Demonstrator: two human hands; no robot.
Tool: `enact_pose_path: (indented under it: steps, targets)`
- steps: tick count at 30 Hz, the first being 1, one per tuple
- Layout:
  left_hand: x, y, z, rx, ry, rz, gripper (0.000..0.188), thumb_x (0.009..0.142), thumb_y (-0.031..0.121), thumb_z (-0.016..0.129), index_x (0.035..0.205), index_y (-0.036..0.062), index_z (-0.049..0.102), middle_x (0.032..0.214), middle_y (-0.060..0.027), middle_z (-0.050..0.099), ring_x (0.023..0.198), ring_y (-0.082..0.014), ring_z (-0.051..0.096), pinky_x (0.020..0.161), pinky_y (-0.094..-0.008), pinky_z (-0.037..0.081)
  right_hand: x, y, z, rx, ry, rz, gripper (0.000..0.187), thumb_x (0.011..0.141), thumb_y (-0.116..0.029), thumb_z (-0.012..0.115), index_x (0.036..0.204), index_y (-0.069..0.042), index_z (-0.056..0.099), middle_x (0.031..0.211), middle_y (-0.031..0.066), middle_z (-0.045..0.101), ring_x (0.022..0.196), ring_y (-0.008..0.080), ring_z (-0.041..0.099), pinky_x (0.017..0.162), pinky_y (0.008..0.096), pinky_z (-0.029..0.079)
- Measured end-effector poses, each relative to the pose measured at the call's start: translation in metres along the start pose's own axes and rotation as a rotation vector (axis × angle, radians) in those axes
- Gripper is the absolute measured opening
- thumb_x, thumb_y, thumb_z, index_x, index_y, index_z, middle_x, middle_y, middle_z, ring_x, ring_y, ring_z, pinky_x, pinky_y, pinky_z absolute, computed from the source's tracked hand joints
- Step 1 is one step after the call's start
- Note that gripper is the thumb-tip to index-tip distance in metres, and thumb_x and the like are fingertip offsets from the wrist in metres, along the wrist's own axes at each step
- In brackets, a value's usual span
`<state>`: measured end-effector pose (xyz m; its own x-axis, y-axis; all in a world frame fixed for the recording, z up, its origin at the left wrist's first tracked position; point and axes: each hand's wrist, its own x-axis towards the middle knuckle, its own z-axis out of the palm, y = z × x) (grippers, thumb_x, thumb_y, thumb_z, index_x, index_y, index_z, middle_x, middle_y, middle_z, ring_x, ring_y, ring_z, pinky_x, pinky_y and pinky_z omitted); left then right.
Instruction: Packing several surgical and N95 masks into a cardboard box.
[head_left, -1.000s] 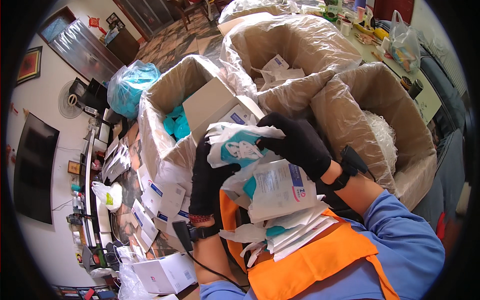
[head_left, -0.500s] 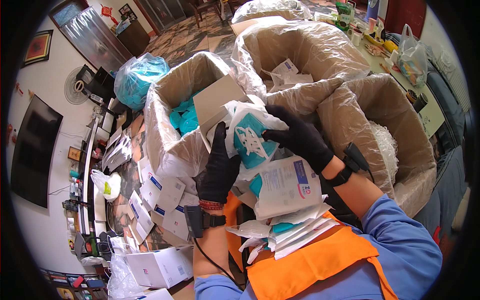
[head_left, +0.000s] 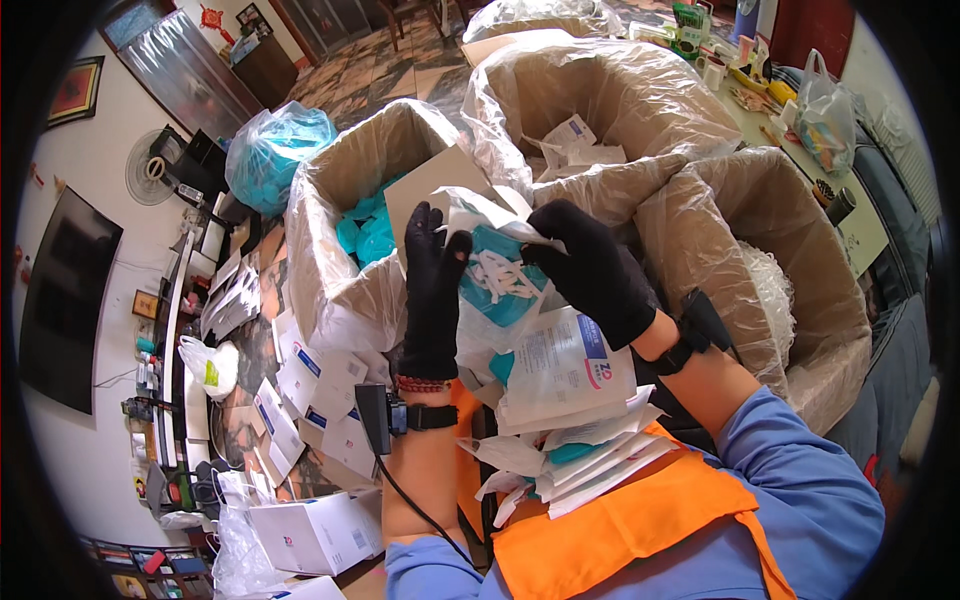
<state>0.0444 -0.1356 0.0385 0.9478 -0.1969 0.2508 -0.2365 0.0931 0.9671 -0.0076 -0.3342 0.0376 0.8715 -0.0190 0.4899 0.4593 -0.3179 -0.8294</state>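
My left hand (head_left: 432,295) and my right hand (head_left: 592,265), both in black gloves, grip opposite sides of the upper edge of a white-and-clear pouch (head_left: 478,208). Inside it shows a folded teal item (head_left: 486,243) with bunched white straps, like a face mask; its exact kind is unclear. My left thumb presses on the near face while the fingers curl behind the rim. Just below lies a white printed pouch (head_left: 550,375) with a blue label. A stack of similar pouches (head_left: 595,470) rests on my lap, teal showing between them.
Ahead on the left, a plastic-lined carton (head_left: 330,265) holds teal items. Another lined carton (head_left: 640,110) contains white packets, and a third (head_left: 830,310) at right holds white stringy material. Flattened white boxes (head_left: 325,385) cover the floor at left. An orange apron (head_left: 625,520) spans my lap.
My left hand has moved up along the pouch to its upper left edge. The pouch's white top edge is folded differently, and the printed pouch below has shifted slightly left.
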Motion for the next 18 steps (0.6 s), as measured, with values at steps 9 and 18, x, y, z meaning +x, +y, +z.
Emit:
enact_pose_path:
  steps: [9,18]
  targets:
    - [0.026,-0.017,0.001,0.188,-0.097,0.044,0.038,0.085,0.007,0.070,0.121,0.0012,0.057,0.124,-0.0139,0.059,0.119,-0.0218,0.055,0.103,-0.0334,0.041,-0.001,0.001,-0.005,0.010,-0.128,0.080,0.044,0.076,-0.005,0.081,0.115,-0.007,0.060,0.112,0.0097,0.062,0.101,0.0185,0.059,0.089,0.0326,0.048]
    - [0.004,-0.020,0.004,-0.206,0.005,0.004,0.046,0.089,0.004,0.054,0.135,0.0013,0.050,0.132,-0.0107,0.056,0.124,-0.0218,0.053,0.109,-0.0326,0.038,-0.004,0.026,-0.017,-0.307,-0.185,0.071,0.025,0.091,-0.020,0.068,0.112,-0.007,0.067,0.100,0.0175,0.069,0.084,0.0326,0.069,0.075,0.0364,0.053]
